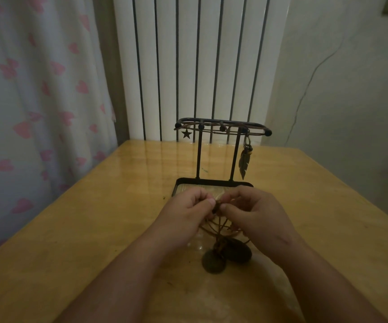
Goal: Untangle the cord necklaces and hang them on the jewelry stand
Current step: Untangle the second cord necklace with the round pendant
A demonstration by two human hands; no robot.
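Observation:
A black metal jewelry stand [221,152] rises from a tray base [211,182] on the wooden table [95,229]. A star pendant [186,134] hangs at its left end and a feather pendant [244,163] at its right. In front of the tray, my left hand [186,213] and my right hand [256,213] pinch a knot of brown cords [217,206] between thumbs and fingers. Looped cords [216,229] hang down from the knot to two dark oval stone pendants [225,255] lying on the table.
A white ribbed radiator [200,66] stands behind the table, with a curtain with pink hearts [37,101] on the left and a pale wall [351,89] on the right. A tiny bead [164,197] lies left of the tray.

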